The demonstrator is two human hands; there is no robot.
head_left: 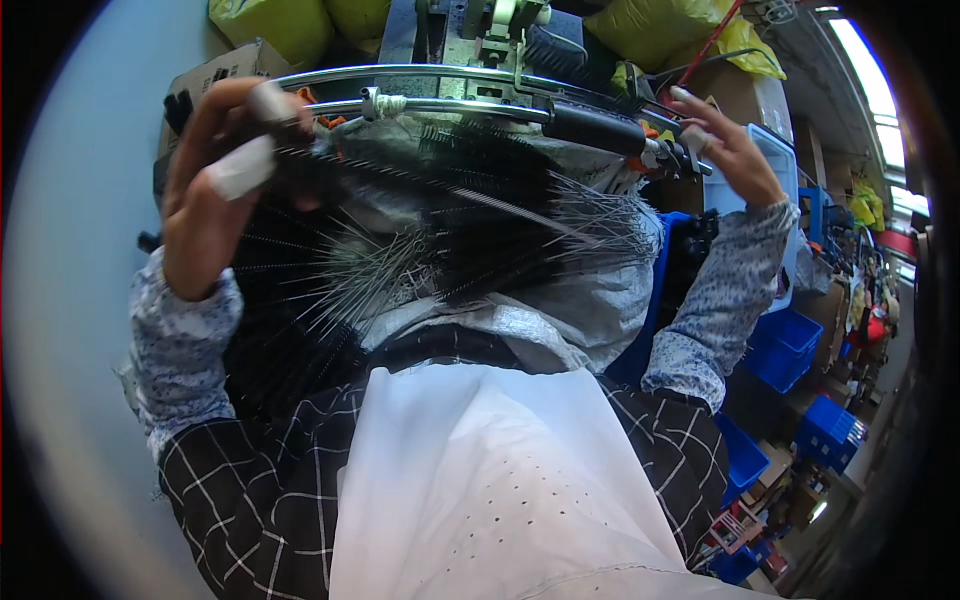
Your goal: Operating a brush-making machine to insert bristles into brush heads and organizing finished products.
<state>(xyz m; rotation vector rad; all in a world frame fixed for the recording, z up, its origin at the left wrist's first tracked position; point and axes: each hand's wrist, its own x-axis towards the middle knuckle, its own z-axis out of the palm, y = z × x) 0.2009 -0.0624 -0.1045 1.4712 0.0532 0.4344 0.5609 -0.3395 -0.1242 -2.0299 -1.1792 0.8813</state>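
Observation:
My left hand (215,190), with white tape on two fingers, grips the bristled end of a black wire brush (330,165) at the upper left. The brush's thin wire stem runs right across a heap of black wire brushes (480,220) lying in front of me. My right hand (730,150) is raised at the upper right, fingers spread, one fingertip taped, touching the black handle end (600,128) of a metal machine bar (450,105). A white apron (480,480) covers my lap.
A machine (480,30) stands behind the bars at the top. Yellow bags (660,30) and a cardboard box (215,70) sit around it. Blue plastic crates (785,345) are stacked at the right, along a cluttered aisle. A pale wall (70,250) is on the left.

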